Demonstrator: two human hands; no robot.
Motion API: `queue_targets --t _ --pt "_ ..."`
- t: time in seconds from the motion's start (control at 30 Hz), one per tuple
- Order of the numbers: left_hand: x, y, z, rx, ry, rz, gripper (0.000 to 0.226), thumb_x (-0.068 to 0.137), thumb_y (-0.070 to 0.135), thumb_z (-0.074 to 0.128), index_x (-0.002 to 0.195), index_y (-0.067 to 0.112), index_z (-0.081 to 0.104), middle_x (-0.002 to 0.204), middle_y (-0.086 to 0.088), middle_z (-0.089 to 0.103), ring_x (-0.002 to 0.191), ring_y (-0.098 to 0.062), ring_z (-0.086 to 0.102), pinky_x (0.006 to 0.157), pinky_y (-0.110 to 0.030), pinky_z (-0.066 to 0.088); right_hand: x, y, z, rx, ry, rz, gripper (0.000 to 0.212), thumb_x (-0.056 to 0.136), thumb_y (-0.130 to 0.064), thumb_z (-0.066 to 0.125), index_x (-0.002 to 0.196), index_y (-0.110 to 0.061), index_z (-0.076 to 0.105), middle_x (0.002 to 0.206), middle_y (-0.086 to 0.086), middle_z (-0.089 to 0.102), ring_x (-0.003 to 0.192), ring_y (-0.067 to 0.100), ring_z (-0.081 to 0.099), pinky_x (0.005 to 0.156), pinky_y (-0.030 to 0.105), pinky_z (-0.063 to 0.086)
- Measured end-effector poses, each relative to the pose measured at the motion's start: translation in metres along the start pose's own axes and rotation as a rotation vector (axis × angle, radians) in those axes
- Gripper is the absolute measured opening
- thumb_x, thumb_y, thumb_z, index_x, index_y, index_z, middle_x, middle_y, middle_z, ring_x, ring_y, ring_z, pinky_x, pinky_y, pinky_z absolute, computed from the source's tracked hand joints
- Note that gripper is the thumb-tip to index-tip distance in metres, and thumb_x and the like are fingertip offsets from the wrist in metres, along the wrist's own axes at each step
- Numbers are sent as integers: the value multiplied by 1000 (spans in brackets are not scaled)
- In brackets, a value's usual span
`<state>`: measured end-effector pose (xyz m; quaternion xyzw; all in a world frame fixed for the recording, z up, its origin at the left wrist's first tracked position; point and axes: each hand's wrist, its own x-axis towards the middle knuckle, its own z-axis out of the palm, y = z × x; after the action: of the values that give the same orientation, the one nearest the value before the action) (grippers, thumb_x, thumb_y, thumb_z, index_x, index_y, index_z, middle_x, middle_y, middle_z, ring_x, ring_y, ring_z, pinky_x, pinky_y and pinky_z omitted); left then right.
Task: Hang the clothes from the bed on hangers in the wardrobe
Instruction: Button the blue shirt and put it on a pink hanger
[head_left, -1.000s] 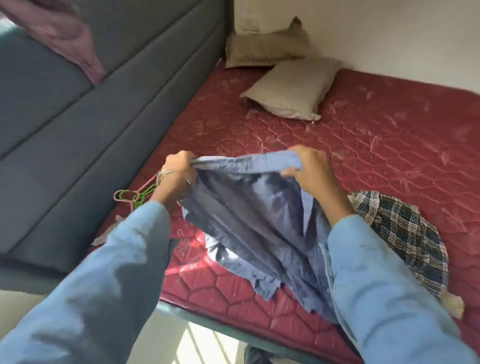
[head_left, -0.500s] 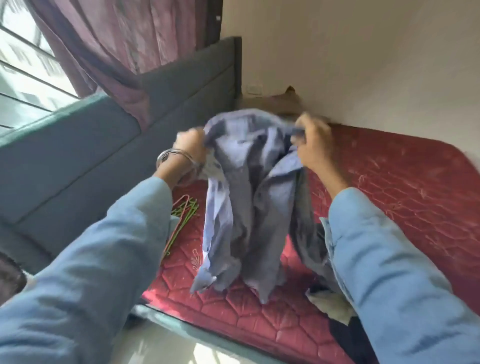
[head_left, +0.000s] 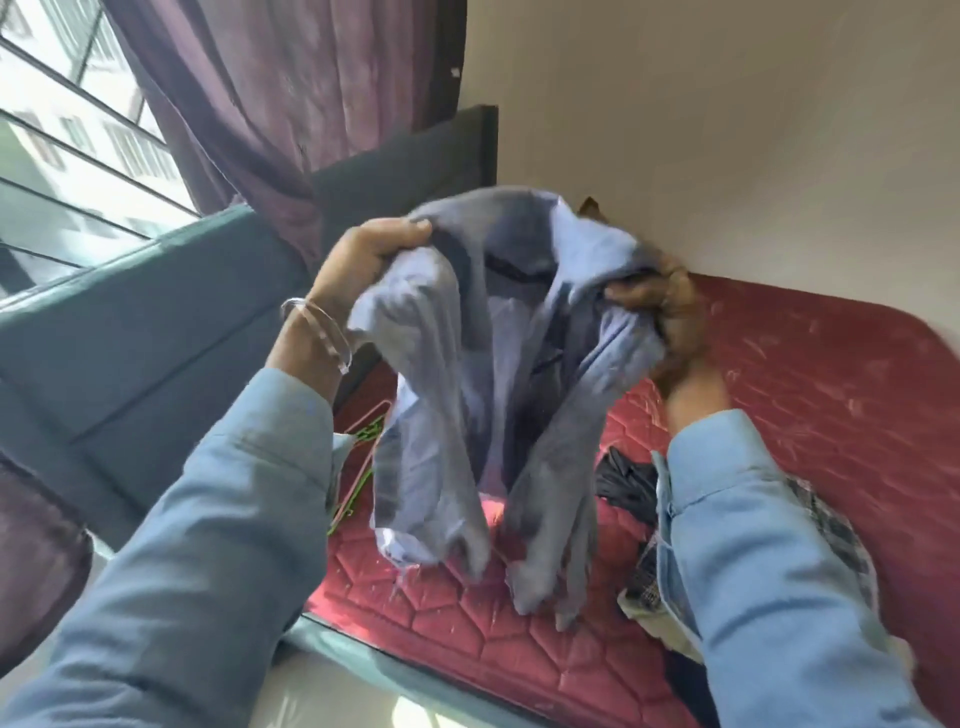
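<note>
A blue shirt (head_left: 488, 374) hangs in the air above the red mattress (head_left: 810, 395), its tails just over the front edge. My left hand (head_left: 363, 265) grips the shirt's top at the left, and my right hand (head_left: 660, 306) grips it at the right. Pink and green hangers (head_left: 363, 457) lie on the mattress beside the headboard, partly hidden by my left sleeve and the shirt. A dark garment (head_left: 623, 483) and a plaid shirt (head_left: 831, 540) lie on the bed behind my right forearm. No wardrobe is in view.
A grey padded headboard (head_left: 156, 353) runs along the left. A purple curtain (head_left: 291, 119) hangs over it beside a barred window (head_left: 67, 135). The pale wall (head_left: 727, 130) stands behind the bed. The bed frame's edge (head_left: 395, 670) is close in front of me.
Both hands have lifted the blue shirt off the mattress and higher up. My view has tilted upward, bringing the curtain and window in and hiding the pillows.
</note>
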<state>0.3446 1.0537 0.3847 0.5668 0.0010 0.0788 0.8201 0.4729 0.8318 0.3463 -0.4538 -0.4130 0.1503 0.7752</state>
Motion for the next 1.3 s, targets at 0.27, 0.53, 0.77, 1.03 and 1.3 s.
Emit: queue_targets --t 0.27,0.53,0.77,1.03,1.3 --pt "72 -35 -60 1110 414 -171 18 88 10 60 79 -5 64 66 -13 55 56 -19 52 55 -28 38 40 20 -57 -561 280 398 23 73 17 61 82 -4 67 65 -2 69 67 12 64 73 31 53" --pt "164 -125 -111 1593 379 -347 29 91 25 53 107 2 64 109 -24 65 102 -42 61 82 -39 49 79 133 -111 -1570 260 524 18 84 -4 57 101 -5 61 99 24 61 91 36 60 76 38 49" --pt "279 -208 -191 805 559 -580 33 80 -4 62 113 -7 58 108 -19 66 90 -29 69 69 -37 61 149 252 -193 -1317 378 751 25 73 8 51 86 -4 69 91 17 68 78 30 68 54 27 54" --pt "346 -310 -218 97 561 -311 85 92 6 55 150 37 2 105 1 62 90 -18 64 75 -33 52 149 378 -259 -320 558 581 73 87 14 53 135 -39 38 136 -8 38 97 -4 55 89 36 55" --pt "203 -508 -261 787 580 -938 22 89 10 64 111 10 68 102 -3 65 93 -16 59 70 -21 49 -85 529 -263 -542 444 1058 22 75 -6 59 70 -27 61 69 -10 59 62 9 53 65 35 48"
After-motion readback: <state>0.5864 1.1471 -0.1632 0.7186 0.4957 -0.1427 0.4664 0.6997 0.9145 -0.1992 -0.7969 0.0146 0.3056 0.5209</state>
